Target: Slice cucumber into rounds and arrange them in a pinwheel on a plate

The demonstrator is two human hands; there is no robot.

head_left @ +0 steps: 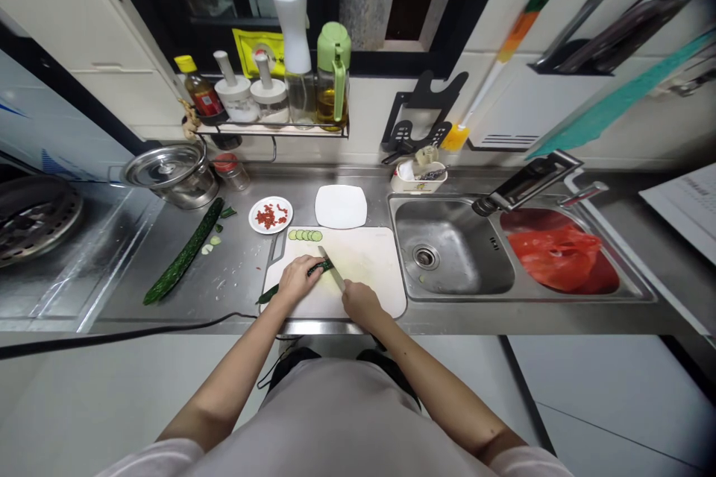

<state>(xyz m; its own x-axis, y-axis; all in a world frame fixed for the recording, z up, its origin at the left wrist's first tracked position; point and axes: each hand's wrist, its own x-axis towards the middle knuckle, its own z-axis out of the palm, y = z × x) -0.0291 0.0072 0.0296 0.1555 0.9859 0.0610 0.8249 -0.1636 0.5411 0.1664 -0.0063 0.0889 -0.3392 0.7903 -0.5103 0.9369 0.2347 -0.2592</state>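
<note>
On the white cutting board (374, 268) lies a dark green cucumber (268, 294), partly covered by my left hand (299, 279), whose fingers are closed over it. My right hand (361, 304) is wrapped around the handle of a kitchen knife (334, 269). The blade stands at the cucumber's cut right end, close to my left fingertips. A row of several cucumber slices (305, 235) overlaps along the board's upper left edge. Behind the board is a bare white plate (341, 206). A small white dish (254, 218) with chopped red pieces stands to its left.
A whole cucumber (184, 252) lies on the steel counter at left, near a lidded pot (173, 173) and a red-capped jar (230, 171). Bottles line a wall rack (280, 131). At right, the sink (456, 250) borders the board; a red plastic bag (553, 257) fills its second basin.
</note>
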